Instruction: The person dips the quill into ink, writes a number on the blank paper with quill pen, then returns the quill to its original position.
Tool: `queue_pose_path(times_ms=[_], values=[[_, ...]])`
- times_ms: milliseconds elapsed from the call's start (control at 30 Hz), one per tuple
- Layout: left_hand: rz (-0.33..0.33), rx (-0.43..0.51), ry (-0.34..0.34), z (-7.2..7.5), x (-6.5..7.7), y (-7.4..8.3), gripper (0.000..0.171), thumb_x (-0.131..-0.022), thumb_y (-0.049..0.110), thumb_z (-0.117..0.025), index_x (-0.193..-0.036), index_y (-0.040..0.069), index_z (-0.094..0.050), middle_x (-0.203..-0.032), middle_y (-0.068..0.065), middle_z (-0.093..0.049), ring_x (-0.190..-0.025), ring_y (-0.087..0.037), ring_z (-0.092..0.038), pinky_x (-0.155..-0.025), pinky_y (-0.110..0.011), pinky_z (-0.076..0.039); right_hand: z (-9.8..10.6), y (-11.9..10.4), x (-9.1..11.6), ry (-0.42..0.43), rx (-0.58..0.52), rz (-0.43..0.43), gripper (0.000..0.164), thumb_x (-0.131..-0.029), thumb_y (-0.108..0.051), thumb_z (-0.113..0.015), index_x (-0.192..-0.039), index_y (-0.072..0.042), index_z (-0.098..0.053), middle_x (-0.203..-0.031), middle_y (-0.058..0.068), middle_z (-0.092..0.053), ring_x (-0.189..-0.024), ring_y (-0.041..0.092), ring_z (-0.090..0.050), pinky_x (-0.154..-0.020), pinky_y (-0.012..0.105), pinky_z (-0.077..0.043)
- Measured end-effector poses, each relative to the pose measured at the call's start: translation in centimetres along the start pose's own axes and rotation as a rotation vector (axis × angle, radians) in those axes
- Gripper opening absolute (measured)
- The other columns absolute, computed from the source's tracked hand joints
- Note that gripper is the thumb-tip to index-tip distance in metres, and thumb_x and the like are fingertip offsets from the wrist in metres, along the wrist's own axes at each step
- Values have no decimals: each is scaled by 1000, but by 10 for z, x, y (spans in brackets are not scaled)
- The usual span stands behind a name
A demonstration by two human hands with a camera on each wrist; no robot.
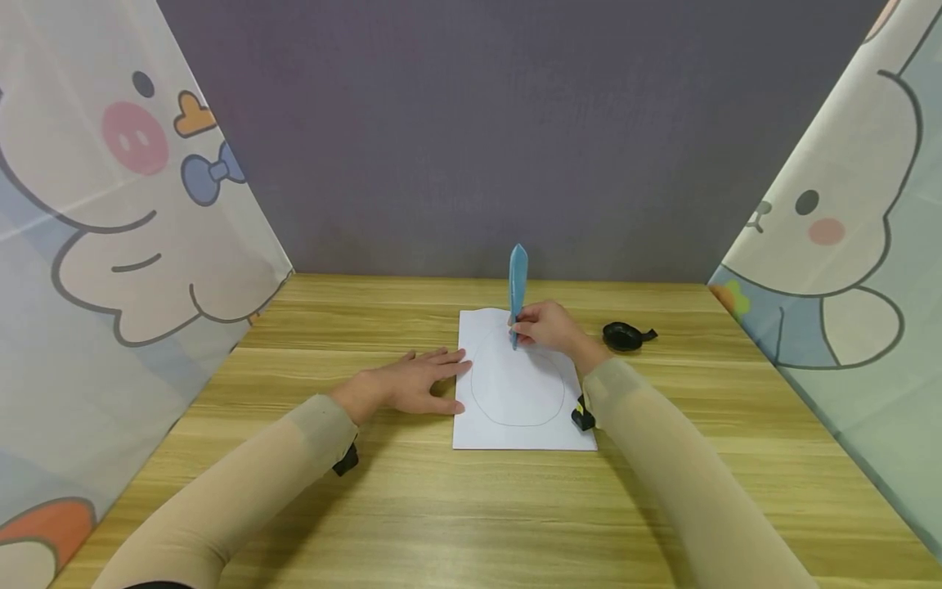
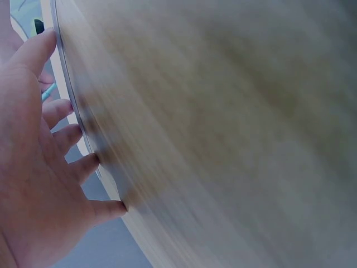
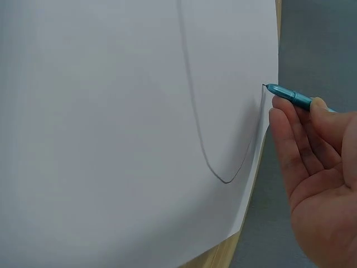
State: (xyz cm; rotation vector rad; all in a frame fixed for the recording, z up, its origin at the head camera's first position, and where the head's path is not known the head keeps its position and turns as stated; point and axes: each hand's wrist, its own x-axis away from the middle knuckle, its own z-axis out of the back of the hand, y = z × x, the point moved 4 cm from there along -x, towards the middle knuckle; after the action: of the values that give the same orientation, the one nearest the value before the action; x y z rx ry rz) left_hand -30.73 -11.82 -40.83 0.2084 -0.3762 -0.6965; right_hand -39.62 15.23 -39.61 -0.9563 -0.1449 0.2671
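Observation:
White paper (image 1: pixel 508 438) lies on the wooden table, carrying a thin, dark, rounded outline that is partly drawn. In the head view, my right hand (image 1: pixel 548 325) is over the paper's upper part, pinching a blue pen (image 1: pixel 518 274) with a broad, leaf-shaped top that stands nearly upright. The right wrist view has the pen's tip (image 3: pixel 264 85) at the end of the drawn line (image 3: pixel 226 182), close to the sheet's edge. My left hand (image 1: pixel 421 381) rests palm down, fingers spread, its fingertips on the paper's left edge. From the left wrist view, those fingertips (image 2: pixel 92 162) line up along that edge.
A small black oval object (image 1: pixel 622 336) with a short tab lies on the table (image 1: pixel 456 523) right of the paper. A dark grey panel (image 1: pixel 478 139) rises behind the table. Cartoon-printed cloths (image 1: pixel 147 270) hang at both sides.

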Motion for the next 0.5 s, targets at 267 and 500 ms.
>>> queue_pose_path(times_ms=[267, 500], values=[[10, 3, -5, 0, 1, 1, 89, -105, 73, -56, -177, 31, -24, -187, 5, -11, -174, -32, -9, -134, -75, -10, -4, -5, 0, -15, -19, -11, 25, -108, -10, -70, -124, 7, -78, -116, 24, -82, -89, 17, -79, -86, 35, -68], [14, -3, -4, 0, 1, 1, 89, -105, 73, -56, -177, 31, -24, -187, 5, -11, -174, -31, -10, -134, -75, -11, -8, -8, -2, -25, -29, -7, 24, -108, -10, -70, -123, 7, -78, -115, 23, -82, -87, 14, -79, -84, 31, -67]])
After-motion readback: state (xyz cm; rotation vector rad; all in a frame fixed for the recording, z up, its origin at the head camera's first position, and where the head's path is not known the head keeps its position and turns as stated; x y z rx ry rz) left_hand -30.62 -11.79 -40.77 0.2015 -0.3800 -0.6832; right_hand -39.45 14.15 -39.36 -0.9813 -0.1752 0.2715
